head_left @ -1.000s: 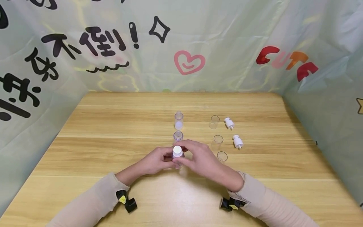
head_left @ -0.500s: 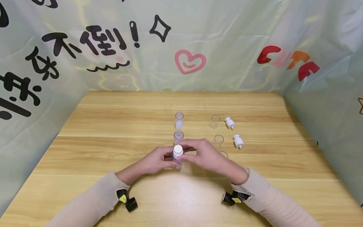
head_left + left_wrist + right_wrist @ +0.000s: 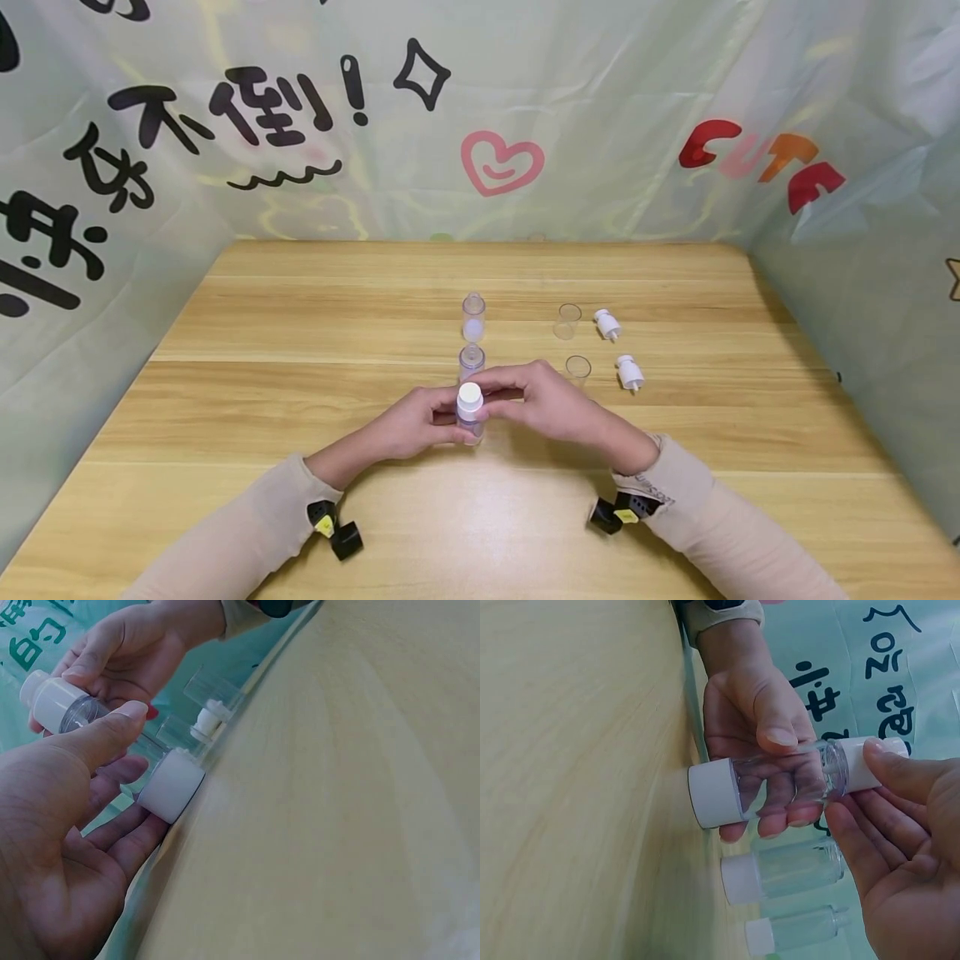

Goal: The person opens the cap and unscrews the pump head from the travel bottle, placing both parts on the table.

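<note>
Upright at the table's middle stands a clear pump bottle (image 3: 716, 793) with a white base, the base right at the tabletop. My left hand (image 3: 424, 425) holds its transparent body, thumb on the near side and fingers behind. On the bottle's neck sits a white pump head (image 3: 469, 402), which my right hand (image 3: 543, 404) pinches between thumb and fingers. Directly behind are two more clear bottles without pumps: a nearer bottle (image 3: 472, 360), partly covered by my right hand, and a farther bottle (image 3: 473, 318).
Right of the bottles stand two clear caps, a far cap (image 3: 567, 322) and a nearer cap (image 3: 578, 368). Beside them lie two loose white pump heads, one farther pump head (image 3: 607, 325) and one nearer pump head (image 3: 629, 373). A printed curtain (image 3: 585, 100) encloses the table's back and sides.
My right hand and forearm have shifted slightly to the right around the pump head, and the hand now hides the nearest clear cap. The left hand and bottle stay in place.
</note>
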The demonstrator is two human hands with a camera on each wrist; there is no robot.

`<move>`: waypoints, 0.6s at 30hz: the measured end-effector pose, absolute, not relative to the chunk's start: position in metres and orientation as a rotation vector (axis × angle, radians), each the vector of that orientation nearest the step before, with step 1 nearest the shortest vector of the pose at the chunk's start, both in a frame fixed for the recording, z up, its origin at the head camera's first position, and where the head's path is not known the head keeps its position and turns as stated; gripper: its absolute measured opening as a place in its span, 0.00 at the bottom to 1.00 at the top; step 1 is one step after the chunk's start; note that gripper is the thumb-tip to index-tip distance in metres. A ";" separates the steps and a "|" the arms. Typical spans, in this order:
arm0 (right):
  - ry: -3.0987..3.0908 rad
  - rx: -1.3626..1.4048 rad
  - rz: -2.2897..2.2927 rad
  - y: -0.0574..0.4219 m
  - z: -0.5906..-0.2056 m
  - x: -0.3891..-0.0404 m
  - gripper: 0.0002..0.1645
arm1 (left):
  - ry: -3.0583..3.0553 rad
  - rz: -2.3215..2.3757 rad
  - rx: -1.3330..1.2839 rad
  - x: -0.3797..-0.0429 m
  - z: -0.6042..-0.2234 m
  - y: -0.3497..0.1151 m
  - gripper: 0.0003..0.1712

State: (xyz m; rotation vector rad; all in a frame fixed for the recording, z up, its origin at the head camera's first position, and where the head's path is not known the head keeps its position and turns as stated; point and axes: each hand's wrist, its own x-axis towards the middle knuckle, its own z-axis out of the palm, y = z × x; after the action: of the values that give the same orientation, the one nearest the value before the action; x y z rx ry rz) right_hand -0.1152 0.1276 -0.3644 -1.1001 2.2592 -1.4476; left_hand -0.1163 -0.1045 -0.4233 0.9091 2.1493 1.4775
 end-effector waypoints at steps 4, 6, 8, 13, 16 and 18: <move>2.214 -1.071 -1.481 0.128 -0.366 -0.117 0.21 | 2.150 1.474 0.895 -0.116 -0.424 -0.105 0.26; 2.207 -1.071 -1.482 0.129 -0.366 -0.118 0.21 | 2.154 1.472 0.896 -0.116 -0.424 -0.105 0.25; 2.195 -1.078 -1.480 0.129 -0.366 -0.118 0.21 | 2.152 1.473 0.897 -0.116 -0.424 -0.105 0.25; 2.190 -1.075 -1.477 0.131 -0.364 -0.118 0.25 | 2.156 1.473 0.913 -0.116 -0.425 -0.105 0.21; 2.233 -1.056 -1.469 0.131 -0.361 -0.116 0.29 | 2.152 1.480 0.920 -0.116 -0.425 -0.105 0.19; 2.284 -1.064 -1.458 0.131 -0.359 -0.114 0.31 | 2.144 1.487 0.915 -0.116 -0.425 -0.105 0.19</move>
State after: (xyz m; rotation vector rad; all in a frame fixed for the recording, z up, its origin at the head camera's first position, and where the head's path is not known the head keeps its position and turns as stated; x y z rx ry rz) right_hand -0.1143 0.1309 -0.3591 -1.0635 2.2840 -1.4585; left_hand -0.1162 -0.1047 -0.4250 0.9154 2.1439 1.4873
